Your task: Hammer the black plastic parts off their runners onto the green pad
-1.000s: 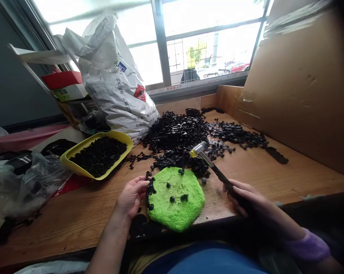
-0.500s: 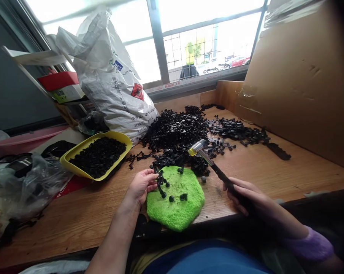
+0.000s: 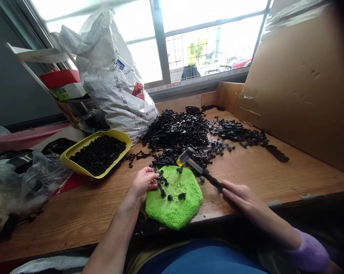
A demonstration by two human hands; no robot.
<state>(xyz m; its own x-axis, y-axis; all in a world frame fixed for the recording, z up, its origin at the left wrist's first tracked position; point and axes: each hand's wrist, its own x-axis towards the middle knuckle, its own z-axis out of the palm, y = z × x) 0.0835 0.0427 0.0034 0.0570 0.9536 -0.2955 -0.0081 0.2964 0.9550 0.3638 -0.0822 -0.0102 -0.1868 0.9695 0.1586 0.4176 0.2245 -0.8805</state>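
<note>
My left hand (image 3: 145, 181) pinches a black plastic piece with knobs (image 3: 161, 186) at the left edge of a fuzzy bright-green pad (image 3: 174, 215). Wrapped round the dark handle of a hammer (image 3: 198, 167), my right hand (image 3: 240, 198) is to the right of the pad. The hammer's head, with a yellow face, hangs above the pad's far edge and is slightly blurred. A round black piece (image 3: 170, 197) and a few other small black pieces lie loose on the green cloth.
Behind the pad spreads a large heap of black plastic parts (image 3: 177, 127). A yellow tray (image 3: 70, 164) of small black pieces stands left, before a white woven sack (image 3: 117, 95). A cardboard box (image 3: 300, 87) stands right. Plastic bags (image 3: 32, 182) lie far left.
The hammer and my right hand have moved left, bringing the hammer's head from over the heap to above the pad's far edge. My left hand keeps its pinch in nearly the same place.
</note>
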